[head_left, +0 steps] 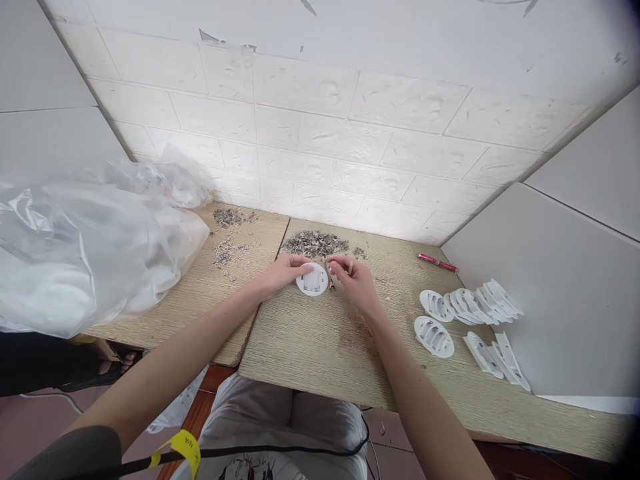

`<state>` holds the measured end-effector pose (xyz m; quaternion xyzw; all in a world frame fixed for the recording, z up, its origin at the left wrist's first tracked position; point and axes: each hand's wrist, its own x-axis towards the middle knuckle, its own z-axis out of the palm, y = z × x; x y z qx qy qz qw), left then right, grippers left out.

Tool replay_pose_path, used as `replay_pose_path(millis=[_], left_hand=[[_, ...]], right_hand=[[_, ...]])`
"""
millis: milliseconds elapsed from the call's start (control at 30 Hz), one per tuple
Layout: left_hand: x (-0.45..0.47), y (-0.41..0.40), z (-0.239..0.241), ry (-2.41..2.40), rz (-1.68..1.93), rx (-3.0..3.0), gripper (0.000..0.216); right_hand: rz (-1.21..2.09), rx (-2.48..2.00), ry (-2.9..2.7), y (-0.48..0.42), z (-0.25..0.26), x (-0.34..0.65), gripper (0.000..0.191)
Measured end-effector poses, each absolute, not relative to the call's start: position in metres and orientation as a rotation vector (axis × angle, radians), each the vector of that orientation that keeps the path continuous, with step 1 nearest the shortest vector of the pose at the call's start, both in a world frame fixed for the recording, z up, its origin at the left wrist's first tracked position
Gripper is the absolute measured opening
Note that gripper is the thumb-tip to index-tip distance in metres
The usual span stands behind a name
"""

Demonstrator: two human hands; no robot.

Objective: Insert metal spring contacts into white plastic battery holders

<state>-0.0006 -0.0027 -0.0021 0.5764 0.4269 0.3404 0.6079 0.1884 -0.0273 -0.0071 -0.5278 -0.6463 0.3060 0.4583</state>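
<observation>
My left hand (291, 270) grips a round white plastic battery holder (313, 280) by its upper left rim, just above the table. Slots and small metal contacts show on the disc's face. Right beside it, my right hand (351, 275) is closed in a pinch on a thin metal tool (332, 283), whose end points down near the disc's right edge. Its exact kind is too small to make out. Behind both hands spreads a heap of small metal contact pieces (315, 243).
More small metal pieces (227, 253) lie in piles on the left table. A large clear plastic bag (100, 247) with white contents fills the far left. Rows of white discs (434, 337) stand at right, by a grey partition. A red pen (437, 262) lies behind them.
</observation>
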Motion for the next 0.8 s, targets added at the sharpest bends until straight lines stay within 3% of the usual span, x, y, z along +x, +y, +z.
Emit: replay_pose_path(millis=[333, 567, 800], left_hand=[[0.002, -0.004, -0.003, 0.944, 0.740, 1.351, 0.036], [0.004, -0.005, -0.002, 0.986, 0.758, 1.407, 0.025], [0.008, -0.006, -0.002, 1.061, 0.779, 1.368, 0.023]], right_hand=[[0.732, -1.269, -1.613, -0.025, -0.014, 0.188, 0.022], [0.670, -1.242, -1.788, -0.029, -0.011, 0.185, 0.024], [0.599, -1.312, -1.730, -0.033, -0.006, 0.179, 0.014]])
